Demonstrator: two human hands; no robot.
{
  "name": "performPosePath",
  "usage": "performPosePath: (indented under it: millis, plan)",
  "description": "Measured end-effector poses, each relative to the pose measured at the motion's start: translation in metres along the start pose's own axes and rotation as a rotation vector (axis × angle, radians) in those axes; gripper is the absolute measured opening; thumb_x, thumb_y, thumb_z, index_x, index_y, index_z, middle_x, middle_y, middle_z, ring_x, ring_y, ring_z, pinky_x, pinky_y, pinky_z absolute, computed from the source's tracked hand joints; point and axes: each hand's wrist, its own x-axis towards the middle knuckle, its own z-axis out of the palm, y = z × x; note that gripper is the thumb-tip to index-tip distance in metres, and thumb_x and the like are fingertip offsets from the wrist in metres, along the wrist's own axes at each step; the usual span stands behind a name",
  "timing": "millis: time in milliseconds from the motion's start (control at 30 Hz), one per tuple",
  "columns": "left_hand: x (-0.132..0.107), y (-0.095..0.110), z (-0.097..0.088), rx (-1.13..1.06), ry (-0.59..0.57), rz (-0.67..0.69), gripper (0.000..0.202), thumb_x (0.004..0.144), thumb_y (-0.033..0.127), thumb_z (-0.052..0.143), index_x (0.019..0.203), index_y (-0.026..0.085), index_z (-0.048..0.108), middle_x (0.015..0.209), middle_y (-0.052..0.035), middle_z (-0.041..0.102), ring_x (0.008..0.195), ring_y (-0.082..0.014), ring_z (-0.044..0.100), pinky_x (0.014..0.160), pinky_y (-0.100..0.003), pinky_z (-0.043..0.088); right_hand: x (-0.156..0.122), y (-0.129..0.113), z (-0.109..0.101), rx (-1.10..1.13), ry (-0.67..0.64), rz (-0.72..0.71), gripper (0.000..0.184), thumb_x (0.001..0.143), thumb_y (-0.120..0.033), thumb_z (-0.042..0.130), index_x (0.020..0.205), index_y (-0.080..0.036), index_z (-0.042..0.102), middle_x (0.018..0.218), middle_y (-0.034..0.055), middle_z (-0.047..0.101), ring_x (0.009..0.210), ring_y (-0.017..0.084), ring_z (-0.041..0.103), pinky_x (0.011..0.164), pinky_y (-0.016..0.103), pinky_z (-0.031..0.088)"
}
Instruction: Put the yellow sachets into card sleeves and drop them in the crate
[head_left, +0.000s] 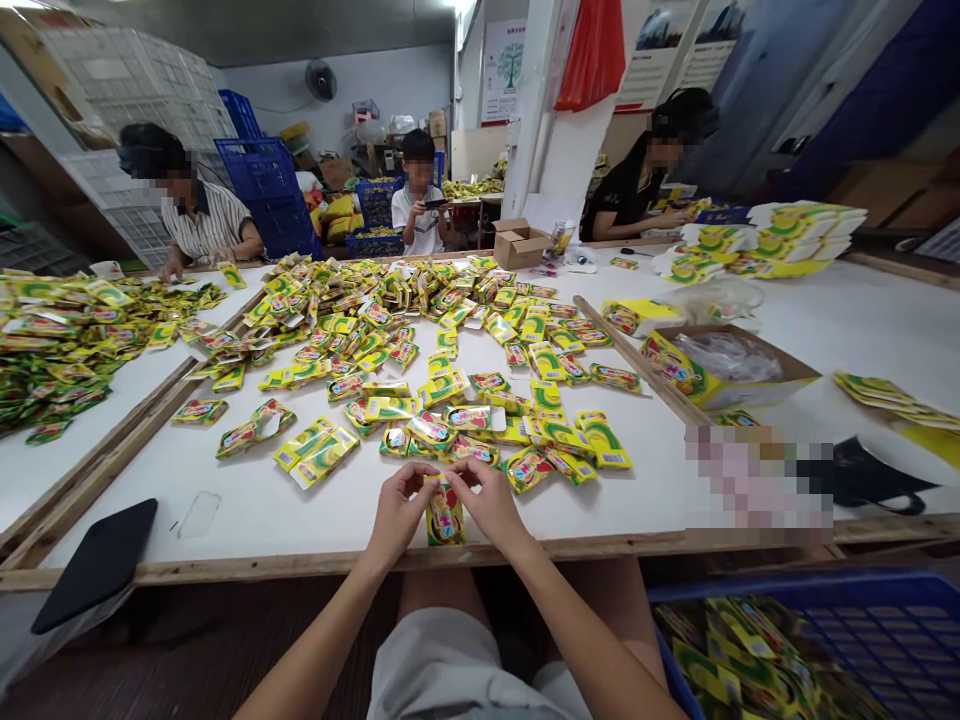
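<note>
Near the table's front edge, a small yellow-and-green printed carton (445,522) stands or leans with its printed front facing me. My left hand (403,505) pinches its top left corner between thumb and fingertips. At the top right corner, my right hand (486,498) is closed in the same way, and the two thumbs nearly meet. My fingers cover the carton's upper end. Just beyond my hands lie many similar cartons (431,430), some with end flaps standing open, spreading back into a larger heap (360,300).
Wooden strips (645,370) divide the white table (255,510). A black flat object (97,565) lies front left. At right are an open box (735,365) with clear plastic and a blue crate (862,610) of cartons below. Three people sit across the table; one holds a phone (435,204).
</note>
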Motion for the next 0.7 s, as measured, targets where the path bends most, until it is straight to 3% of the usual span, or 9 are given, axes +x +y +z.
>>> performPosePath:
  millis: [100, 300, 367, 467, 600, 667, 700]
  plan:
    - [0.002, -0.003, 0.000, -0.018, 0.014, 0.003, 0.018, 0.079, 0.034, 0.066, 0.084, 0.017, 0.067, 0.077, -0.0024, 0.066, 0.071, -0.0160, 0.059, 0.067, -0.026, 0.047, 0.002, 0.001, -0.001, -0.011, -0.003, 0.022, 0.013, 0.083, -0.028, 0.057, 0.076, -0.019, 0.063, 0.068, 0.0010, 0.066, 0.061, 0.016, 0.060, 0.057, 0.026, 0.047]
    - [-0.008, 0.001, -0.008, 0.095, -0.163, 0.093, 0.020, 0.084, 0.034, 0.060, 0.092, 0.019, 0.070, 0.093, -0.0070, 0.068, 0.091, -0.0215, 0.062, 0.081, -0.031, 0.048, -0.015, 0.005, 0.003, 0.088, -0.066, -0.002, 0.012, 0.084, -0.028, 0.057, 0.086, -0.019, 0.065, 0.081, 0.0026, 0.069, 0.075, 0.018, 0.065, 0.071, 0.028, 0.052]
    - [-0.004, 0.006, -0.010, 0.199, -0.206, 0.149, 0.022, 0.087, 0.034, 0.055, 0.095, 0.020, 0.069, 0.098, -0.0076, 0.066, 0.095, -0.0217, 0.061, 0.084, -0.033, 0.048, -0.023, -0.002, -0.010, 0.038, -0.024, -0.027, 0.013, 0.084, -0.028, 0.056, 0.086, -0.020, 0.065, 0.084, 0.0034, 0.069, 0.079, 0.019, 0.065, 0.073, 0.030, 0.052]
    - [0.020, 0.007, -0.011, 0.436, -0.111, 0.192, 0.024, 0.089, 0.035, 0.051, 0.105, 0.020, 0.062, 0.102, -0.0085, 0.063, 0.094, -0.0223, 0.059, 0.083, -0.035, 0.047, -0.043, -0.018, -0.070, -0.189, 0.110, -0.017, 0.019, 0.084, -0.034, 0.052, 0.086, -0.021, 0.066, 0.087, 0.0052, 0.070, 0.082, 0.021, 0.065, 0.075, 0.032, 0.052]
    - [0.065, -0.006, -0.009, 0.794, 0.214, 0.111, 0.030, 0.080, 0.038, 0.061, 0.100, 0.016, 0.060, 0.102, -0.0132, 0.057, 0.102, -0.0310, 0.053, 0.089, -0.046, 0.042, -0.088, -0.027, -0.189, -0.631, 0.209, 0.132, 0.023, 0.076, -0.046, 0.057, 0.074, -0.025, 0.067, 0.079, 0.0072, 0.071, 0.070, 0.025, 0.066, 0.064, 0.035, 0.051]
    - [0.079, -0.014, -0.007, 0.824, 0.282, 0.034, 0.033, 0.071, 0.039, 0.070, 0.090, 0.014, 0.061, 0.100, -0.0139, 0.054, 0.107, -0.0352, 0.049, 0.091, -0.050, 0.039, -0.109, -0.025, -0.227, -0.733, 0.250, 0.177, 0.024, 0.072, -0.049, 0.060, 0.073, -0.026, 0.067, 0.080, 0.0089, 0.072, 0.070, 0.026, 0.067, 0.062, 0.034, 0.052]
    - [0.083, -0.016, -0.005, 0.796, 0.298, 0.005, 0.032, 0.067, 0.038, 0.073, 0.085, 0.014, 0.061, 0.099, -0.0133, 0.054, 0.107, -0.0361, 0.048, 0.092, -0.051, 0.038, -0.117, -0.023, -0.235, -0.736, 0.263, 0.195, 0.025, 0.072, -0.050, 0.060, 0.074, -0.026, 0.068, 0.080, 0.0088, 0.073, 0.070, 0.026, 0.067, 0.061, 0.034, 0.052]
